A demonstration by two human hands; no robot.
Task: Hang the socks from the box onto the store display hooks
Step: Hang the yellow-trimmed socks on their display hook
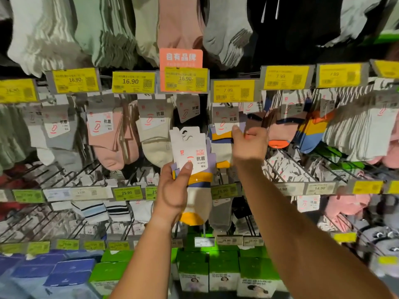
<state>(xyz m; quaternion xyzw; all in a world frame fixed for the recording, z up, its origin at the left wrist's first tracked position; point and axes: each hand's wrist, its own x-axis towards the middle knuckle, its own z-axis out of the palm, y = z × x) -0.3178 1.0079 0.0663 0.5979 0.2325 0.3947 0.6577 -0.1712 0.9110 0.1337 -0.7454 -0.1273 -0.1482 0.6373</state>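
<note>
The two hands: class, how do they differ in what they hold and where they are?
The left hand grips a bundle of socks by its white card, in front of the rack. The right hand is higher, reaching among the hanging socks; what it pinches is unclear. Both are raised toward the display.

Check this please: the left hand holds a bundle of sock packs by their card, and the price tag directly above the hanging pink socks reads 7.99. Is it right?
Not quite. In the head view, the left hand does hold the sock packs by their card, but the price tag above the pink socks reads 16.90, not 7.99.
</note>
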